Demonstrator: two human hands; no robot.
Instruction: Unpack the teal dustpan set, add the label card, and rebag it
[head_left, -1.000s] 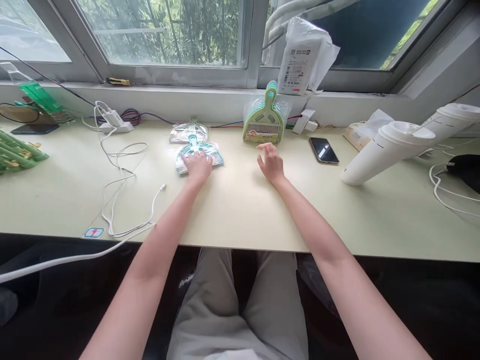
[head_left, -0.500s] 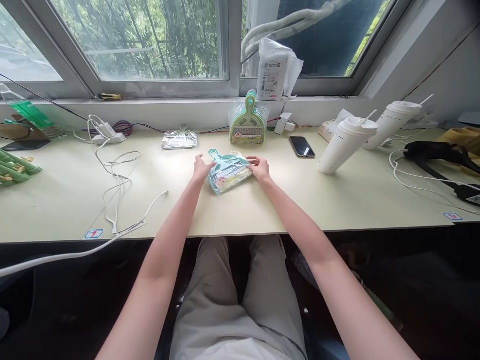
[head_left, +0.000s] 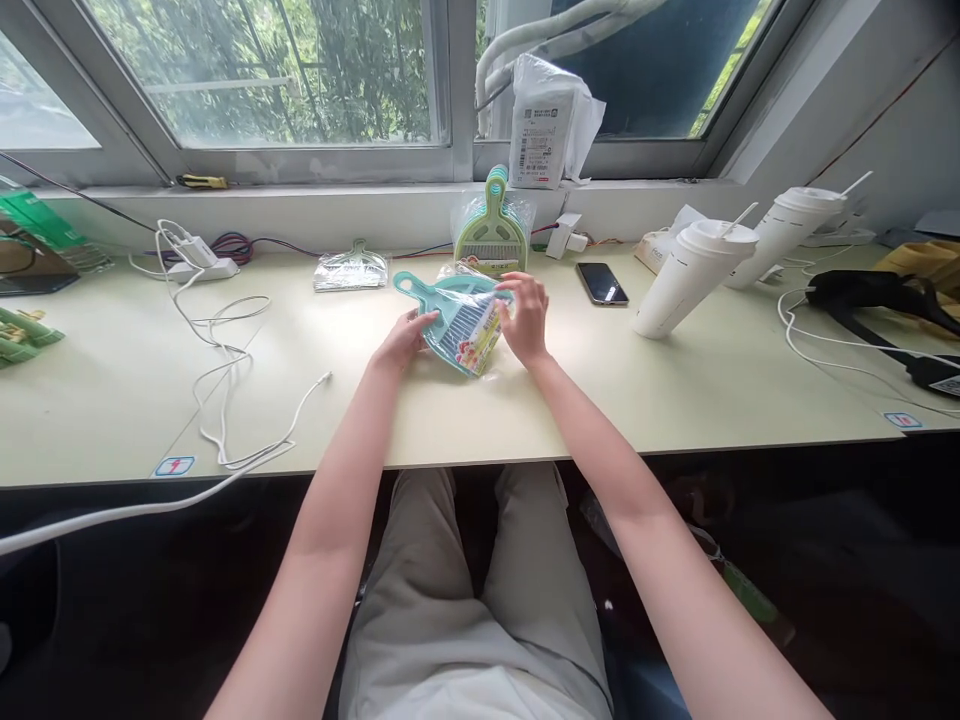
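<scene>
Both hands grip the wrapped teal dustpan (head_left: 454, 325) above the table (head_left: 675, 390), left hand (head_left: 405, 340) underneath, right hand (head_left: 525, 315) pinching its far edge.

Left hand (head_left: 403, 342) and right hand (head_left: 525, 318) grip teal plastic dustpan-and-brush set in clear wrapper (head_left: 457, 322), tilted, lifted off pale green counter (head_left: 675, 390). Green bagged dustpan set (head_left: 491, 225) upright behind. Black phone (head_left: 601, 283), two white lidded cups (head_left: 686, 277) right.

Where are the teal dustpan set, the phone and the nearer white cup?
teal dustpan set (head_left: 457, 325), head view, on its bagged pan.
phone (head_left: 601, 283), head view, middle of its dark screen.
nearer white cup (head_left: 686, 280), head view, on its side wall.
</scene>
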